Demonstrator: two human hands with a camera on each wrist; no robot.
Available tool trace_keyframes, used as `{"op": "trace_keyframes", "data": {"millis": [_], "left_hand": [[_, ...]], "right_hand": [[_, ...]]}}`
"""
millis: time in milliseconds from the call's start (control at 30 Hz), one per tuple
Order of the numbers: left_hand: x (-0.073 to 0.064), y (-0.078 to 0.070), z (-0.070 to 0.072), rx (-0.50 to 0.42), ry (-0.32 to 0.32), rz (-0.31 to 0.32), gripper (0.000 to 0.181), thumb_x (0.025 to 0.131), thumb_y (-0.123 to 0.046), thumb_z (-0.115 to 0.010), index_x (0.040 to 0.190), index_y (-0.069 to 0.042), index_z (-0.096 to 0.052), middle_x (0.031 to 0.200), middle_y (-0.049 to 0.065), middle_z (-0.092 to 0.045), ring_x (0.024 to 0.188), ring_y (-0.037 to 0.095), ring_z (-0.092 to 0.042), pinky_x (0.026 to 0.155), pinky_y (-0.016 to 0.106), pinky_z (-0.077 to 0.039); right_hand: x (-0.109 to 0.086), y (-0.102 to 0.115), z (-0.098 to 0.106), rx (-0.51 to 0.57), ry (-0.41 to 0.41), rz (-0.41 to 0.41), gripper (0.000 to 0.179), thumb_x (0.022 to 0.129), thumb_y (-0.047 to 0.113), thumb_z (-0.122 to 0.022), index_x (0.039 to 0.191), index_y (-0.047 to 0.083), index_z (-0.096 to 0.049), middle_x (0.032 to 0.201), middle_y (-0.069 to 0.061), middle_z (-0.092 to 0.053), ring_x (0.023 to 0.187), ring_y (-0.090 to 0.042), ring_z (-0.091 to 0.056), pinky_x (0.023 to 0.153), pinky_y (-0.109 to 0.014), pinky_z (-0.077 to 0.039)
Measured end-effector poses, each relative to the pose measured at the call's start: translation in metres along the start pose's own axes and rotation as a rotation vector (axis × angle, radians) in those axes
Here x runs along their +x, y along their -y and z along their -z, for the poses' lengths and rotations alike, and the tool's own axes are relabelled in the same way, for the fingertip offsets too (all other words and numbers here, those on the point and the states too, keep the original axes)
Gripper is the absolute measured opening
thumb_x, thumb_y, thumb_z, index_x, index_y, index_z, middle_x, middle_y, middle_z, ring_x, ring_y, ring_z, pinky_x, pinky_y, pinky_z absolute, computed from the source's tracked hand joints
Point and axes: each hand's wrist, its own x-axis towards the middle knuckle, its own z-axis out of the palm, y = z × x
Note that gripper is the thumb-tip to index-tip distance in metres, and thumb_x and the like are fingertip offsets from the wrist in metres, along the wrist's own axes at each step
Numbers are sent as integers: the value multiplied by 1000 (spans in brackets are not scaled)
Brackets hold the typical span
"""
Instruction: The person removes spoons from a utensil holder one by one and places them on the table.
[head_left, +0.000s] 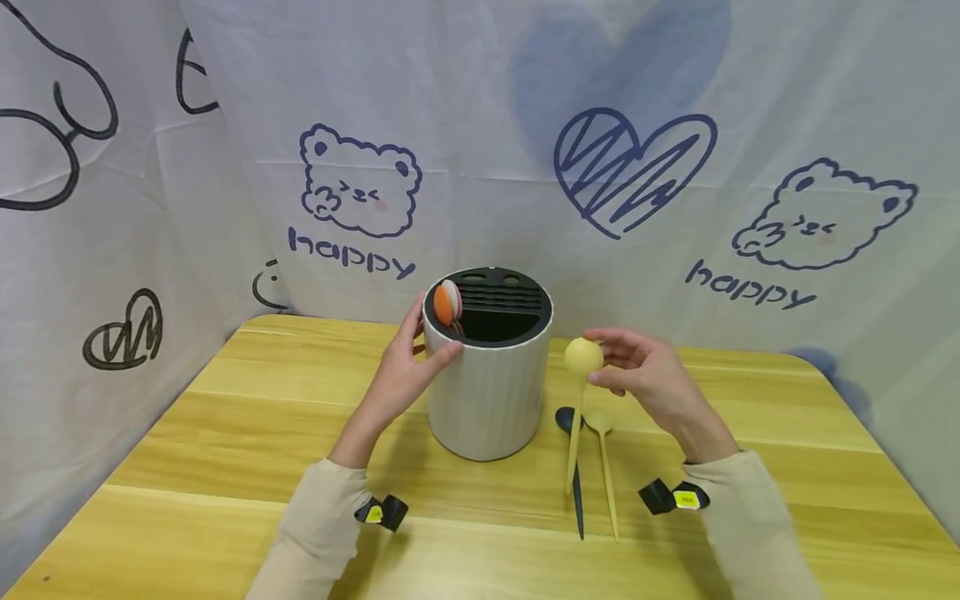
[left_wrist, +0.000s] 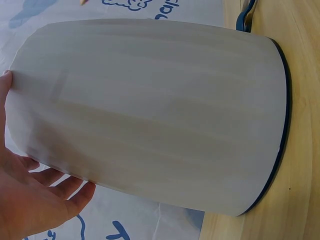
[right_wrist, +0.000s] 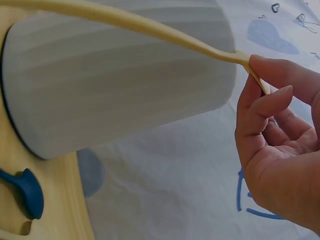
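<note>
A white ribbed utensil holder (head_left: 486, 400) with a black slotted top stands upright on the table. My left hand (head_left: 405, 367) grips its upper left side, thumb at the front rim and fingers round the side. The left wrist view shows those fingertips against the holder's wall. An orange spoon (head_left: 444, 306) and a pale one beside it stick up from the top's left part. Right of the holder, my right hand (head_left: 645, 375) pinches a yellow spoon (head_left: 583, 358) by its bowl, handle hanging down. In the right wrist view its handle (right_wrist: 150, 27) crosses in front of the holder.
Below the held spoon, a dark blue spoon (head_left: 578, 500) and another yellow spoon (head_left: 606, 475) lie on the wooden table (head_left: 225, 467), bowls toward the back. Printed white cloth (head_left: 480, 125) hangs behind the table and along its sides.
</note>
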Motion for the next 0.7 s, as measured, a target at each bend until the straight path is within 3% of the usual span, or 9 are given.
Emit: {"op": "trace_keyframes", "data": {"millis": [233,700], "left_hand": [[0,0,0,1,4,-2,86,90,-37,-63,156,-14,-14,156,13,-25,138,31,-31,108,47,-35],[-1,1,1,-2,5,-12,86,90,-37,-63,156,-13,-14,157,13,-23,138,31,-31,108,48,-35]], "right_hand": [[3,-11,0,-36,72,-40,52,83,-3,-70,130,-13,-50,99,-4,-65,81,-14,-60,55,-21,-41],[2,-32,17,-75,72,-143,55,84,2,-71,133,-12,-48,99,-8,-65,80,-14,-60,60,-24,-45]]}}
